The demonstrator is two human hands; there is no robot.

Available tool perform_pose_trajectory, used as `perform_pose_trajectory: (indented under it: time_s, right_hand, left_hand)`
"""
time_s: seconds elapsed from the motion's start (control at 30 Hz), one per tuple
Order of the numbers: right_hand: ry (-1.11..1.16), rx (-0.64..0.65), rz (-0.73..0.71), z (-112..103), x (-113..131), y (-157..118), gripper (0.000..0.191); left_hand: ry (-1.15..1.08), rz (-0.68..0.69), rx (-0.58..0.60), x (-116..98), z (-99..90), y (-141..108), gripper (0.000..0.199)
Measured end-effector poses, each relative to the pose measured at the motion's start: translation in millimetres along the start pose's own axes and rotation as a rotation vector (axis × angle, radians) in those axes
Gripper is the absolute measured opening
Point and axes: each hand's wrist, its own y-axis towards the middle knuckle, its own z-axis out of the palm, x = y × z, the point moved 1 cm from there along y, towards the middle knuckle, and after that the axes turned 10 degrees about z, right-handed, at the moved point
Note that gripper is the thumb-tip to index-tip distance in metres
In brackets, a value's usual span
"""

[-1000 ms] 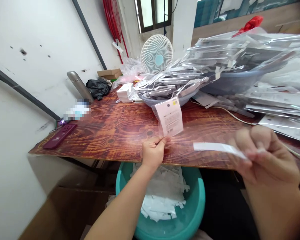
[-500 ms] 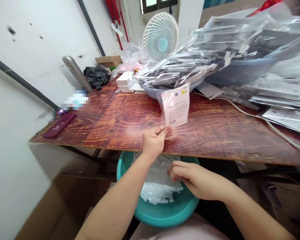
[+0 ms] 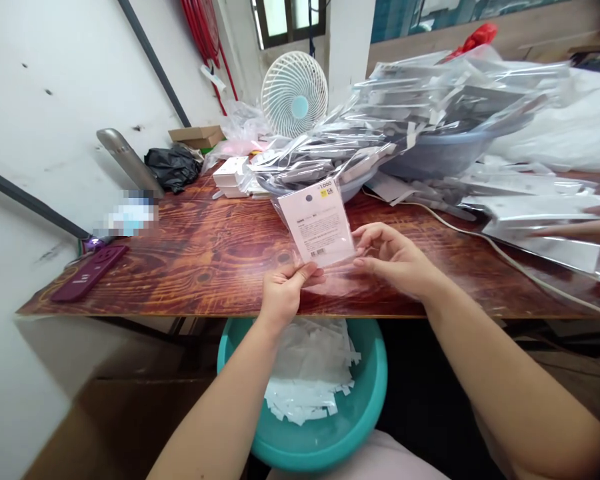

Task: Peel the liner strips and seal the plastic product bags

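My left hand pinches the lower edge of a clear plastic bag with a white printed card inside, held tilted above the table. The card has a round dark dot, a yellow mark, lines of print and a barcode. My right hand is at the bag's lower right side, its thumb and curled fingers at the clear plastic edge. Below the table edge, a teal basin holds a pile of white, flat packets with small tabs along their ends.
Bluish basins heaped with clear packets stand behind on the wooden table. Nearby are a fan, white boxes and a maroon power strip. A white cable crosses the right; another person's hand reaches over packets there.
My right hand has risen from above the teal basin to the bag's right side. The bag has turned in my left hand. Another person's hand has appeared at the right.
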Motion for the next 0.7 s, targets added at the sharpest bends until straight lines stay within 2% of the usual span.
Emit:
perform_pose_trajectory:
  time_s: [0.07,0.17,0.33,0.43,0.57,0.7]
  right_hand:
    - [0.014,0.003,0.007,4.4,-0.2,1.4,0.022]
    - [0.041,-0.073,0.029,11.6,-0.8,0.0,0.023]
    - [0.116,-0.237,0.196,20.2,-1.1,-1.6,0.026]
    - [0.154,-0.296,0.236,23.1,-1.2,0.0,0.026]
    - [0.245,-0.357,0.251,27.3,-3.3,4.2,0.028]
    - [0.259,-0.444,0.266,32.1,-4.6,7.9,0.029]
  left_hand:
    - [0.010,0.006,0.018,0.2,-0.8,0.3,0.019]
    - [0.022,0.009,0.043,0.8,-1.4,0.2,0.018]
    - [0.026,0.019,0.058,3.6,-3.6,0.5,0.021]
    - [0.043,0.043,0.059,6.6,-5.2,2.5,0.021]
    - [0.020,0.068,0.017,7.9,-3.2,5.6,0.021]
    - [-0.033,0.012,-0.051,2.7,2.3,5.4,0.022]
